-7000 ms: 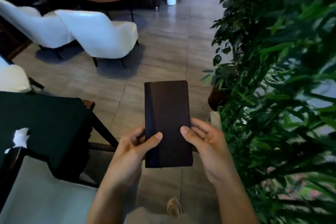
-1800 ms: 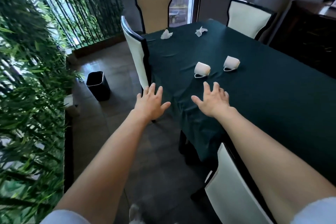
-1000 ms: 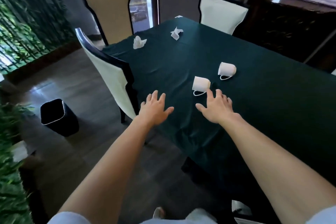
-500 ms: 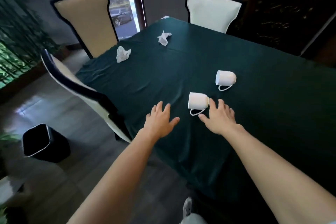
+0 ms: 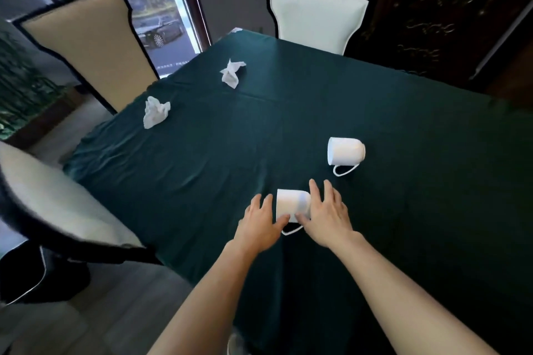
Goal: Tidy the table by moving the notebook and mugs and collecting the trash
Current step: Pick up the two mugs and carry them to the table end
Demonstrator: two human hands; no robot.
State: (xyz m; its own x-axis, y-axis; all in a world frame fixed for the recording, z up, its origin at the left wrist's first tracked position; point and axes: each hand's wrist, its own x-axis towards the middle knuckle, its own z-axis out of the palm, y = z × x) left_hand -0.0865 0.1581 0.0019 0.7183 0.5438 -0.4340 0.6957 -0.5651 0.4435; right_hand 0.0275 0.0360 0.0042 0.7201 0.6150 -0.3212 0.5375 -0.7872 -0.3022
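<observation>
Nearest, a white near mug (image 5: 291, 203) on its side on the green-clothed desk (image 5: 202, 181), long axis left-right, handle toward the viewer. Flanked by left hand (image 5: 261, 226) and right hand (image 5: 327, 217), both spread, fingers touching its ends. Beyond, far mug (image 5: 346, 151) lying likewise. Farther, two crumpled tissues (image 5: 155, 115).

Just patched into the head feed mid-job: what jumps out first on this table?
Two white mugs lie tipped on their sides on the dark green tablecloth: the near mug sits between the left hand and right hand, which close in on it from either side, and the far mug lies alone beyond it to the right. Two crumpled white tissues stand out too, one by the left edge, one farther back.
</observation>
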